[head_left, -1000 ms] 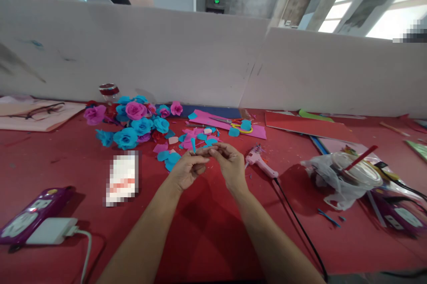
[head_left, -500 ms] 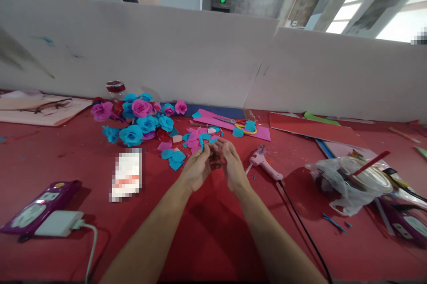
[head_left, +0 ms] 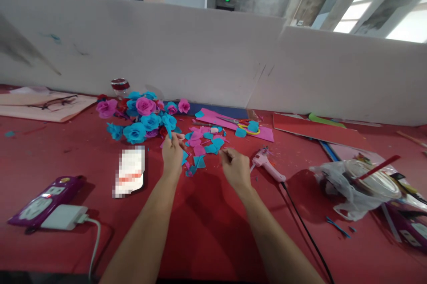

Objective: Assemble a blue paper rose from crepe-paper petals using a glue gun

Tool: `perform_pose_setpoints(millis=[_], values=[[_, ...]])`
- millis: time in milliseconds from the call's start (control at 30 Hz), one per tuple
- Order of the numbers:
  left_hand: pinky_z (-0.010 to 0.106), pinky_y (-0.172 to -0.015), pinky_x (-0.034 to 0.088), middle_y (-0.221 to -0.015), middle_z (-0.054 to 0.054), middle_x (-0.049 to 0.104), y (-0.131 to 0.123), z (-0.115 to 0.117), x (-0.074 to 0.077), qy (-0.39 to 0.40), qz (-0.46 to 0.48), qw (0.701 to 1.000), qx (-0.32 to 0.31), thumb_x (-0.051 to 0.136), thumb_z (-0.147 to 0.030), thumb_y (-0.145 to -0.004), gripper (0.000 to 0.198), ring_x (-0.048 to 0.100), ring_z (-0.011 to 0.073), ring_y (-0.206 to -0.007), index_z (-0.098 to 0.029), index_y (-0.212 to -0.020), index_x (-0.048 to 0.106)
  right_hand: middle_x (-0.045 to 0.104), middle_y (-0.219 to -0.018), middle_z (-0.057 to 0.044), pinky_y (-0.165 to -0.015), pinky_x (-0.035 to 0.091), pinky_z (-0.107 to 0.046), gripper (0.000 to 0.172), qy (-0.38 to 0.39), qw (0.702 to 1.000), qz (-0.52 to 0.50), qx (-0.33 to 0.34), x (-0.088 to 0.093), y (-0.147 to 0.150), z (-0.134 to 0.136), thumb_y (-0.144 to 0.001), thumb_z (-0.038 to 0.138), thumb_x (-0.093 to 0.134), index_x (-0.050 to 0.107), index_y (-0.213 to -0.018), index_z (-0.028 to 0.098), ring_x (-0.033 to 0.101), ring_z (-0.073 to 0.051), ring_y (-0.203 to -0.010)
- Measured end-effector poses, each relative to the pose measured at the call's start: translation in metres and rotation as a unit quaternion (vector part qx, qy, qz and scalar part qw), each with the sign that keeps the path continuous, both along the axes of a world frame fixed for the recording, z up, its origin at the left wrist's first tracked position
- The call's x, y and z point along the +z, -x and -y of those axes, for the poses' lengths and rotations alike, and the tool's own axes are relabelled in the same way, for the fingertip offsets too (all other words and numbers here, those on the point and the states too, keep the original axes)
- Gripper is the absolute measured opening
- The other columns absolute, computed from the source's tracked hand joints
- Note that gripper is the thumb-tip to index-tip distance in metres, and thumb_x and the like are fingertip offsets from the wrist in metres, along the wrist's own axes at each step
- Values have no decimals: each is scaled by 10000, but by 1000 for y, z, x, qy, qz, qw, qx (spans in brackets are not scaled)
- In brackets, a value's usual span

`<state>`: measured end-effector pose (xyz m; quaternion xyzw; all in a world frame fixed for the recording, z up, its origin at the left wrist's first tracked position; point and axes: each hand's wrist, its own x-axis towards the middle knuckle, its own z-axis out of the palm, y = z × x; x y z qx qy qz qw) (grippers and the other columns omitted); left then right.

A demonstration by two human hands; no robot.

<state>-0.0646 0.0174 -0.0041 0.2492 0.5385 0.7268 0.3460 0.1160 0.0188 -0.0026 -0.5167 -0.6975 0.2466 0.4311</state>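
My left hand is closed on a narrow blue paper strip, which sticks up from its fingertips in front of the paper roses. My right hand is curled, thumb and fingertips pressed together; anything between them is too small to make out. Between and beyond the hands, pink paper petals and blue paper petals lie scattered on the red table. Close to the right hand rests a pink glue gun, its black cord trailing toward me.
A bunch of blue and pink paper roses lies at the back left. Scissors rest on pink paper. A phone-like blurred object and a purple power strip are left; a plastic bag with a tub stands right.
My hands were together over the petals and have moved apart, the left one leftward with the blue strip, the right one slightly rightward. The camera view has shifted a little.
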Motion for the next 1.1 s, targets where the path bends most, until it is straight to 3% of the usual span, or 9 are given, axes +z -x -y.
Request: perform_pose_setpoints(millis=[67,133,233,367,467,567,767,967,1100], values=[[226,-511,334,-529,-24,465,11,-2,-2,60,-102,990,77,431,-360,-894,294,428,113,-501,-206,-676,554,591,-582,-10,-560,351,-274,244,-5,1000,6,-17,0,-2,0,-853,311,478,667,-744,203,493,-151,-515],[239,-566,356,-595,-4,494,17,-3,-4,90,-181,972,123,422,-306,-884,270,461,140,-582,-207,-698,590,669,-814,-60,-657,397,-305,235,-32,999,35,-19,0,-2,-1,-834,254,478,685,-932,205,568,-189,-680],[258,-729,381,-734,32,540,19,-4,-5,48,-231,959,159,474,-225,-843,207,502,190,-781,-218,-755,661,646,-1092,-105,-836,383,-388,340,-53,988,142,-25,2,2,-4,-792,220,537,648,-1114,238,563,-257,-963],[257,-756,373,-752,37,569,13,-6,-10,-14,-189,975,114,489,-234,-847,212,519,197,-814,-222,-749,677,699,-887,-83,-844,372,-375,274,-22,967,253,17,11,19,-21,-880,227,447,702,-980,236,589,-239,-898],[250,-641,365,-635,4,545,11,-7,-14,21,-155,985,74,457,-274,-869,222,519,169,-657,-224,-773,650,635,-1171,-70,-874,350,-372,339,-78,944,317,55,11,39,-45,-820,141,500,676,-1077,275,493,-267,-1120],[247,-626,366,-644,-2,583,13,-7,-15,47,-190,978,71,517,-286,-834,139,535,159,-632,-226,-797,637,580,-1259,-82,-933,309,-412,407,-79,928,354,85,4,59,-72,-796,71,487,674,-1093,277,438,-280,-1184],[256,-729,410,-815,34,683,13,-8,-19,34,-160,986,36,630,-257,-743,94,600,165,-761,-219,-811,681,665,-1117,-93,-945,323,-416,235,-65,959,263,82,-3,75,-101,-823,127,503,722,-863,201,482,-279,-1144],[267,-763,434,-858,42,683,4,-9,-15,35,-40,998,-14,710,-145,-617,244,612,170,-841,-197,-855,698,724,-848,-31,-704,466,-256,243,-23,977,190,89,0,63,-85,-851,148,440,672,-918,177,634,-138,-762],[290,-825,432,-868,41,683,6,-12,-19,33,-69,997,-3,677,-109,-603,232,610,174,-867,-187,-820,700,720,-944,-62,-810,458,-297,236,-19,975,207,80,-2,56,-79,-803,129,499,696,-918,190,629,-182,-902]])
